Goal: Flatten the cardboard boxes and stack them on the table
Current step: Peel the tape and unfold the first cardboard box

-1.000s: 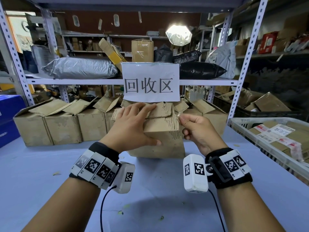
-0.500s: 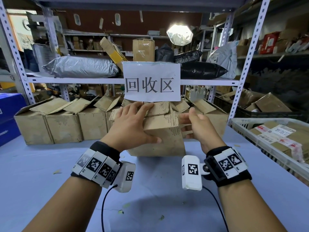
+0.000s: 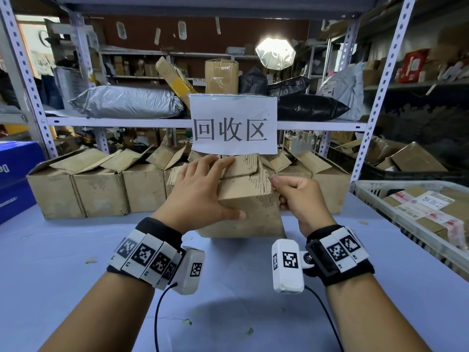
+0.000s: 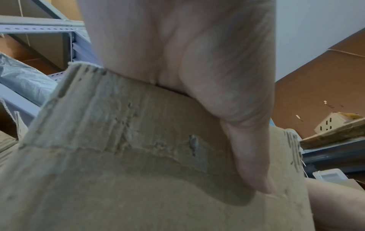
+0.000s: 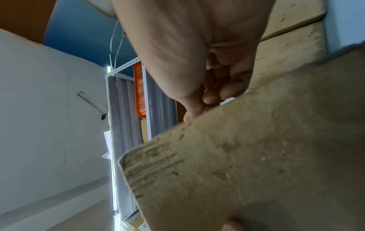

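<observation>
A pale blue table (image 3: 50, 262) runs back to a metal rack of perforated grey uprights (image 3: 380, 97), whose shelf (image 3: 114, 121) crosses at mid height. A white paper sign (image 3: 233, 124) hangs from the shelf's front edge (three large black characters). Behind the rack stands a dark brown wall (image 3: 203, 41), and a bright octagonal studio light (image 3: 275, 53) glows before it. More shelving (image 3: 418, 83) fills the right side.

Rough, matt, scuffed cardboard box (image 3: 250, 204) on smooth matt table (image 3: 63, 250).
</observation>
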A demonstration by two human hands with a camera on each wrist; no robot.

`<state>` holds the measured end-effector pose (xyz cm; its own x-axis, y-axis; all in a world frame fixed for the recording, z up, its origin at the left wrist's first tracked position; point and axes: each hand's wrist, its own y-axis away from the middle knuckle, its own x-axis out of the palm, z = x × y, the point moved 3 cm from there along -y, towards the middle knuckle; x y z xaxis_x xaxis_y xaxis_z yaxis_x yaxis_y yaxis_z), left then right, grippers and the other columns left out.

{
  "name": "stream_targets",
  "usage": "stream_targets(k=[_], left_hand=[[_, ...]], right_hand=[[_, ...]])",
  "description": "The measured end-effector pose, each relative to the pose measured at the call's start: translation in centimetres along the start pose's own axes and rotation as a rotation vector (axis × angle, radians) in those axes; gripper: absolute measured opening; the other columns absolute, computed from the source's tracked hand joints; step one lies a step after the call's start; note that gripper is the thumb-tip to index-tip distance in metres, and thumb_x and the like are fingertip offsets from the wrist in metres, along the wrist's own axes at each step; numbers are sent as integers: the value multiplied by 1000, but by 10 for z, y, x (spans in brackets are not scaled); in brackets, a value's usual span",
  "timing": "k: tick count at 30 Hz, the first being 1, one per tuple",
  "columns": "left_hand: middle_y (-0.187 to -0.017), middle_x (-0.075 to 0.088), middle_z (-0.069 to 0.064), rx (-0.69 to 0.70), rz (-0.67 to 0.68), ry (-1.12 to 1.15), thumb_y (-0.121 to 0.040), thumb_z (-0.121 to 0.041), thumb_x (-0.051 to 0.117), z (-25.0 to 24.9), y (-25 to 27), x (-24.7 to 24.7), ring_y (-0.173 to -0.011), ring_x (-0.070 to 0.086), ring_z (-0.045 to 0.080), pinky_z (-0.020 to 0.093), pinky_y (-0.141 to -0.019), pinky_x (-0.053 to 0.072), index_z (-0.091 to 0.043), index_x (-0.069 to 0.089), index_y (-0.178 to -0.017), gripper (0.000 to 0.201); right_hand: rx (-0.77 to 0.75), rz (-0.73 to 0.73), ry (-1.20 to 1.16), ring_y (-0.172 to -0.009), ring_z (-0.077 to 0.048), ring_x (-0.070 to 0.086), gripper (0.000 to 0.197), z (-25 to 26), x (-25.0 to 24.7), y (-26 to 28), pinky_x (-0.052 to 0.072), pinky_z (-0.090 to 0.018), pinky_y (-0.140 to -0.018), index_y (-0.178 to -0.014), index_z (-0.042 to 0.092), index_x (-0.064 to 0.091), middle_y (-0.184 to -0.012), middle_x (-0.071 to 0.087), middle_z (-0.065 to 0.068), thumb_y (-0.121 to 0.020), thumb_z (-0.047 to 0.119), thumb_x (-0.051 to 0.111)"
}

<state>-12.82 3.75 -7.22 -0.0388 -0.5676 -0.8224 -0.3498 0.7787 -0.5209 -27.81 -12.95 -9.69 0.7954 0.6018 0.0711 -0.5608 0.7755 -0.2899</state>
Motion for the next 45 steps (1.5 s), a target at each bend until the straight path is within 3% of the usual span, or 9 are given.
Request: stream_targets(k=[11,19,23,28,33,36,39,41,45], left_hand=[[-156,25,-11,-28,-16,54,-44,-90,53,6,4,-3,-146,14,9,35,-121,3,-43,20,-157,127],[-156,27,-10,-39,-24,41,-43,-91,53,6,1,-2,-147,17,12,40,-123,7,-43,22,-157,127],[-156,26,-10,-35,-22,36,-44,-91,53,7,1,-2,-147,17,12,39,-123,6,-44,21,-157,127],[-158,26,-7,-30,-10,26,-43,-92,53,4,-1,-1,-149,17,16,43,-124,8,-44,21,-157,128],[-158,28,-6,-9,-16,13,-43,-92,54,1,-3,2,-147,18,15,43,-123,9,-45,23,-156,127],[-157,29,-7,5,-13,-5,-42,-93,53,-1,-4,4,-146,19,15,43,-123,10,-45,23,-155,127],[-157,30,-7,18,-11,-12,-42,-92,54,-2,-5,4,-146,20,18,44,-122,10,-44,24,-156,127],[-157,29,-7,21,-8,-16,-42,-93,54,-3,-5,5,-147,20,17,43,-122,9,-45,24,-156,127],[-156,29,-7,25,-10,-17,-42,-93,53,-3,-4,5,-146,20,16,43,-122,9,-45,24,-156,127]], right_hand=[[222,66,-208,-54,-9,47,21,-10,5,-4,31,-22,-47,-101,9,66,-71,57,1,-102,27,55],[305,169,-266,-59,-8,45,41,-5,2,-7,31,-23,-56,-128,10,66,-83,60,3,-102,37,49],[321,161,-45,-66,-9,51,26,-15,-21,-16,41,-20,-56,-124,17,70,-78,66,10,-102,22,55],[405,110,576,-90,-15,59,14,-37,-68,-43,54,-26,-70,-106,16,72,-104,66,-1,-96,16,63],[572,238,1121,-59,-23,56,11,-67,-102,-58,46,-20,-46,-75,5,59,-77,60,-13,-84,3,65],[489,242,1283,-81,-26,65,7,-80,-108,-66,54,-30,-67,-80,11,60,-88,65,-10,-78,9,66],[497,208,1371,-68,-26,63,17,-81,-105,-70,46,-27,-54,-64,8,57,-69,62,-9,-79,9,65],[493,231,1460,-65,-21,51,31,-84,-105,-73,40,-28,-62,-64,12,48,-67,50,-4,-89,17,64],[459,292,1618,-81,-21,50,26,-83,-114,-70,41,-28,-77,-78,15,55,-90,60,-6,-96,33,61]])
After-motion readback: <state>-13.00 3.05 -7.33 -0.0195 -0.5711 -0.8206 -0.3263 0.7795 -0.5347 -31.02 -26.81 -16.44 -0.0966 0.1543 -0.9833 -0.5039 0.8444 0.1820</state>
